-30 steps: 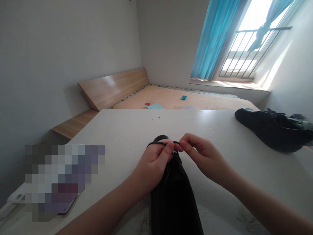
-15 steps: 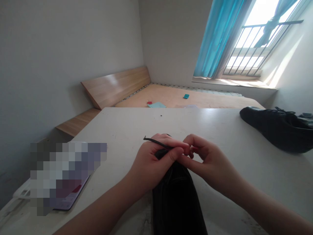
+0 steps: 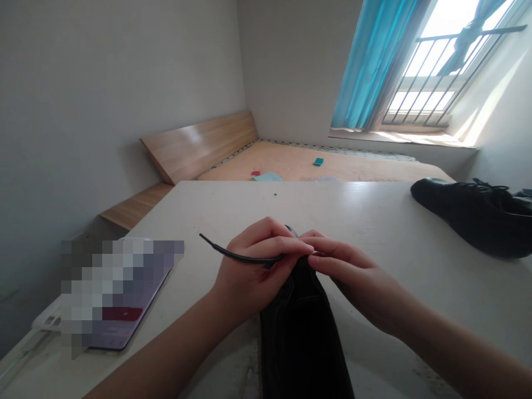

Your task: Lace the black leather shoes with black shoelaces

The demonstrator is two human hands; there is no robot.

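A black shoe stands on the white table before me, its opening toward me and its front part hidden under both hands. My left hand is closed in a pinch on a black shoelace, whose loose end sticks out to the left across the back of the hand. My right hand meets it over the shoe's lacing, fingertips pressed close to the left ones. Whatever the right fingers grip is hidden. Another bit of lace shows just beyond the hands.
A second black shoe, laced, stands at the table's right. On the left lies a phone-like device, partly pixelated. Beyond the white table is a bed with small coloured items, below a window with a blue curtain.
More of the lace's loose end now sticks out to the left. The right hand's fingers have straightened and come closer against the left hand. The shoe stays in place.
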